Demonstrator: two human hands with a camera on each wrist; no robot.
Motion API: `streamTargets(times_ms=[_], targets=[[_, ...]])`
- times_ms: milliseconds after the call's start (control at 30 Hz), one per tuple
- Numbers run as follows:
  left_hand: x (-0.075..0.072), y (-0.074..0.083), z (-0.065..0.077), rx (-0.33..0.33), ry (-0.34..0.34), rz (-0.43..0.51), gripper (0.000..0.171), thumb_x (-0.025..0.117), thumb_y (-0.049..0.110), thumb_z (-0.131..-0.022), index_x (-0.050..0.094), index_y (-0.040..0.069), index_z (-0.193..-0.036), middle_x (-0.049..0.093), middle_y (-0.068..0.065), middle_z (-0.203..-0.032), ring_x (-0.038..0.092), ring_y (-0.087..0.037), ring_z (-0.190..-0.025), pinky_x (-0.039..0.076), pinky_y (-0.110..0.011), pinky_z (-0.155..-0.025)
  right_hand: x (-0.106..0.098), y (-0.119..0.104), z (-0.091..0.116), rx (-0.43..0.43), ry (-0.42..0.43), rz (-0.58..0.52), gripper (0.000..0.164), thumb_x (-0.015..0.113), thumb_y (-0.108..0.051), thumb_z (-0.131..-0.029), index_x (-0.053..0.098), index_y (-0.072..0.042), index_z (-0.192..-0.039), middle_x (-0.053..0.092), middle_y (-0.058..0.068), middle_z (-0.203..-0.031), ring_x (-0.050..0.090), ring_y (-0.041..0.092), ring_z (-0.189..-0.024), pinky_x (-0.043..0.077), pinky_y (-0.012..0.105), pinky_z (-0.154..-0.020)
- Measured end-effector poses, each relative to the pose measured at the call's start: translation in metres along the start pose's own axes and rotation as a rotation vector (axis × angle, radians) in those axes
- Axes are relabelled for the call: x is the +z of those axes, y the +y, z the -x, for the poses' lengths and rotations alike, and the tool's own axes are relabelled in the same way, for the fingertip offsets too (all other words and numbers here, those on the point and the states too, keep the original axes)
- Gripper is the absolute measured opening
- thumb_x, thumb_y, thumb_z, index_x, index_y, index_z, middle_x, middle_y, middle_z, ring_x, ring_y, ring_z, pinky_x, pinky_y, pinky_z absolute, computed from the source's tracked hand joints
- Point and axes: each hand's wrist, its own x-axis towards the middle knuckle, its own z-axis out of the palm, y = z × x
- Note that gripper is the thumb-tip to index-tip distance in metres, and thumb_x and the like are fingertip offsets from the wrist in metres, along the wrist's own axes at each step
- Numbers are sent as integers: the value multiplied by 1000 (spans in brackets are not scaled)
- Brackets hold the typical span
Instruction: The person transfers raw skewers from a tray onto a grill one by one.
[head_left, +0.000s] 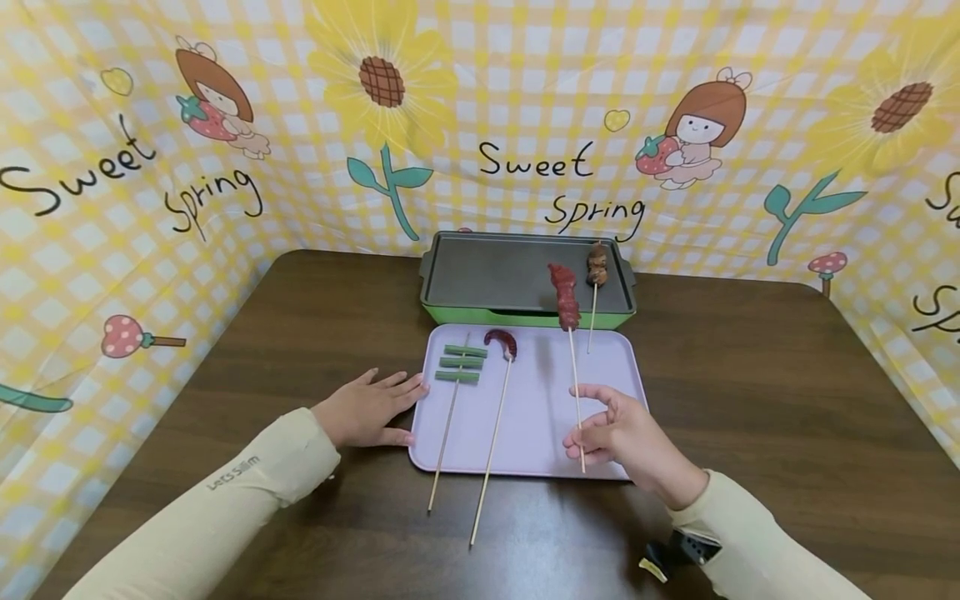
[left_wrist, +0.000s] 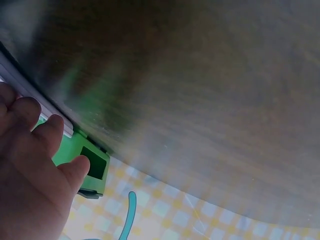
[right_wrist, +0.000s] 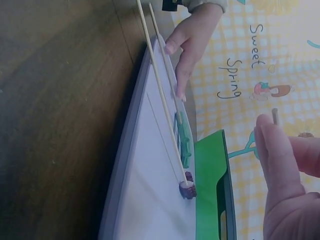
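Right hand [head_left: 622,437]: thumb and fingers curled round the lower end of a thin wooden stick, pinching it above the near right part of the lilac tray [head_left: 536,433]. The stick runs up and away from the hand and carries a red meat skewer [head_left: 565,296] at its top end, raised over the near edge of the griddle. In the right wrist view the fingertips [right_wrist: 272,145] close on the stick's butt end, which pokes out just above them.

Left hand [head_left: 366,408]: flat, fingers straight and together, palm down on the table with the fingertips touching the tray's left edge. It holds nothing. The left wrist view shows the fingers [left_wrist: 30,130] against the tray's pale rim, the green griddle handle just beyond.

On the tray, left part: a green vegetable skewer [head_left: 461,364], three short green pieces threaded crosswise, its stick running off the near edge onto the table. Just beside it on the right, a small curved red skewer [head_left: 501,340], its stick also overhanging the near edge.

Behind the tray, touching its far edge: green griddle [head_left: 525,275] with a dark flat plate. A brown skewer [head_left: 597,267] lies on its right part, stick reaching back toward the tray.

All on a dark wooden table [head_left: 750,400]. Yellow checked backdrop [head_left: 525,108] with sunflowers and "Sweet Spring" lettering surrounds it.
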Motion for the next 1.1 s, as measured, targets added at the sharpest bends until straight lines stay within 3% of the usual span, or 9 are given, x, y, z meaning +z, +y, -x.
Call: streamTargets(times_ms=[1100], targets=[[-2, 2, 1, -14, -9, 14, 71, 55, 46, -94, 36, 1, -146, 32, -17, -152, 33, -34, -137, 23, -63, -105, 3, -29, -53, -11, 78, -19, 61, 48, 16, -86, 27, 11, -143, 68, 8, -71, 65, 9, -61, 54, 22, -57]])
